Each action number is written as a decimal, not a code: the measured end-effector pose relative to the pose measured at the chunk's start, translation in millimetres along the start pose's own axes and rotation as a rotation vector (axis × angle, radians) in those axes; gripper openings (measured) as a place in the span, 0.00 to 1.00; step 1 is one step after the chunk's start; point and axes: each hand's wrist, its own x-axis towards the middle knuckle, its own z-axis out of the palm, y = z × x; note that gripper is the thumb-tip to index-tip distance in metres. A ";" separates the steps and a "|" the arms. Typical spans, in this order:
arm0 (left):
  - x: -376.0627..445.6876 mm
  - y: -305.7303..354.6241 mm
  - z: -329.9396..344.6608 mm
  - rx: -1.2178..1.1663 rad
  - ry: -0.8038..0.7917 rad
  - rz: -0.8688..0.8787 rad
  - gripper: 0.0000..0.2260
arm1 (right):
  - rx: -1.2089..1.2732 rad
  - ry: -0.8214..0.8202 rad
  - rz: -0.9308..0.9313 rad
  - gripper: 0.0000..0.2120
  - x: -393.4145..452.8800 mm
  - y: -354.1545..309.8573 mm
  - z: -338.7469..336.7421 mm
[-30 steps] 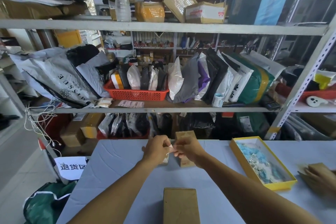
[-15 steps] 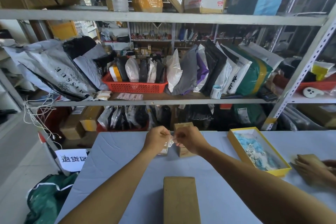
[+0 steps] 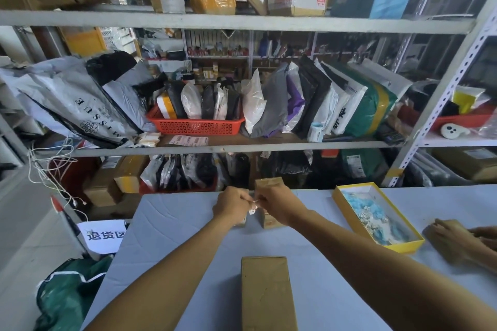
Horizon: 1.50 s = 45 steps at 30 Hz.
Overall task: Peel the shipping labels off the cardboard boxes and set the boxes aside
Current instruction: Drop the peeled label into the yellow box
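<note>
My left hand (image 3: 231, 205) and my right hand (image 3: 278, 204) meet at the far edge of the grey table (image 3: 174, 236), both pinching a small crumpled white label (image 3: 253, 207) between them. A small upright cardboard box (image 3: 269, 187) stands just behind my right hand, which hides much of it. Another small box (image 3: 242, 223) under my left hand is mostly hidden. A longer cardboard box (image 3: 266, 293) lies flat on the table close to me, between my forearms.
An open yellow tray (image 3: 349, 212) with blue and silvery scraps sits to the right. Another person's hands (image 3: 462, 239) rest on a box at the far right. Metal shelving (image 3: 242, 21) packed with parcels stands behind the table. A green bag (image 3: 67, 295) lies on the floor left.
Both hands stayed together on the label and squeezed it smaller; the view tilted slightly, so everything sits a little lower in the earlier frames.
</note>
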 end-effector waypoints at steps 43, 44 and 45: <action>17.1 24.1 7.8 -0.288 -0.560 -0.258 0.04 | -0.029 -0.053 0.122 0.15 -50.8 0.0 -42.1; 17.7 27.9 14.1 -0.343 -0.553 -0.283 0.03 | -0.026 -0.050 0.120 0.14 -51.2 7.5 -44.0; 19.6 32.9 21.5 -0.338 -0.525 -0.272 0.03 | -0.017 -0.051 0.126 0.14 -51.3 16.2 -45.5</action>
